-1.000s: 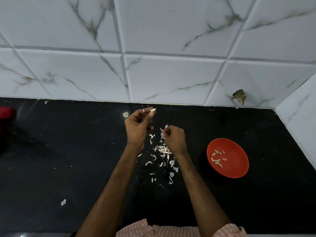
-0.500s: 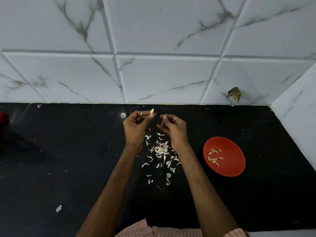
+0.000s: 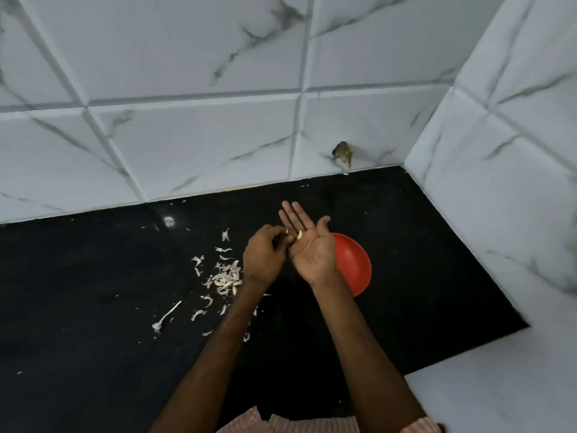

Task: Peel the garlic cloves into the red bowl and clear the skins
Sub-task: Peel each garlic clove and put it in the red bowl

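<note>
Holds the right hand [image 3: 312,248] palm up, fingers straight and a little spread, with a clove [image 3: 299,235] lying on the palm. Curls the left hand [image 3: 263,254] in just beside it; cannot tell if pinching anything. Hides part of the bowl [image 3: 354,264] behind the right wrist. To the left, on the black counter [image 3: 93,276], a heap of skins [image 3: 223,278].

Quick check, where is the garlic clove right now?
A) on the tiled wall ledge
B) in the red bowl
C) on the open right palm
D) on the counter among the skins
C: the garlic clove lies on the upturned palm of the right hand, whose fingers are straight; the red bowl is partly hidden behind that hand.
</note>
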